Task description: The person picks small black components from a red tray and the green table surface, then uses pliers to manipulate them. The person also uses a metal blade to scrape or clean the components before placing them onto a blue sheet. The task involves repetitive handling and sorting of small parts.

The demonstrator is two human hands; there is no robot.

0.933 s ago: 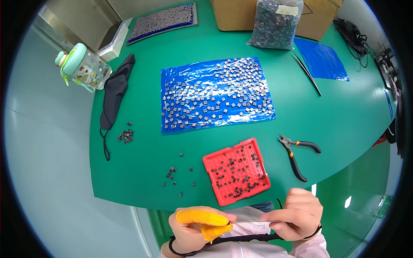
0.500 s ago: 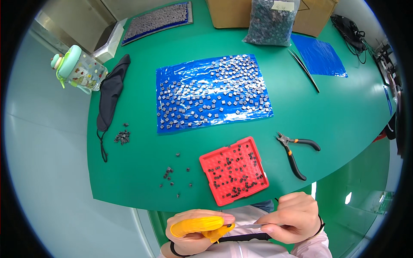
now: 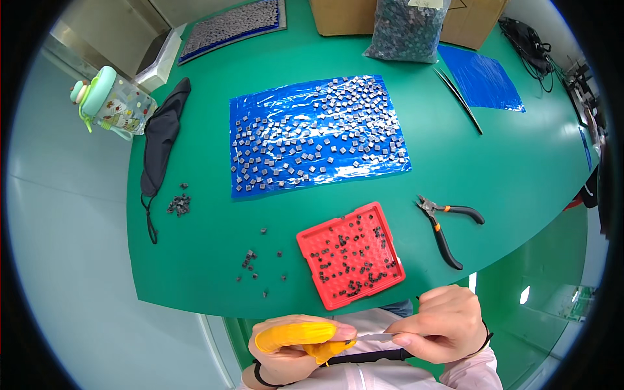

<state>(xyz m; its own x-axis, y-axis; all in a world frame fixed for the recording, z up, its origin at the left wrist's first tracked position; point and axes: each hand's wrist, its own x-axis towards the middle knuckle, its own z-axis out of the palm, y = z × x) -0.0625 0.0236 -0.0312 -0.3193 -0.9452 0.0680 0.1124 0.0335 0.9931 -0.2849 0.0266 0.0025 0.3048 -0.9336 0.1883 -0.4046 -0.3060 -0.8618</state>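
Observation:
My left hand (image 3: 281, 363) is closed near the front edge of the table, with yellow finger cots (image 3: 294, 337) on its fingers. Its fingertips pinch a small dark piece (image 3: 348, 341), mostly covered by them. To its right, my right hand (image 3: 447, 327) pinches a thin, flat metal strip like a blade (image 3: 374, 337). The strip's left end reaches the dark piece; whether it touches cannot be made out. Just beyond both hands lies a red square tray (image 3: 311, 233) with many tiny black pieces scattered in it.
Blue film (image 3: 260, 107) carries many small grey squares. Loose dark bits (image 3: 249, 259) lie left of the tray, a small pile (image 3: 179, 205) farther left. Cutting pliers (image 3: 439, 237) and tweezers (image 3: 460, 101) lie right. A cup (image 3: 120, 107), black sleeve (image 3: 162, 140) and filled bag (image 3: 408, 32) stand around.
The view has shifted slightly, so the table's contents sit a little higher and farther left. Both hands keep their grips; the right hand and strip have tilted slightly.

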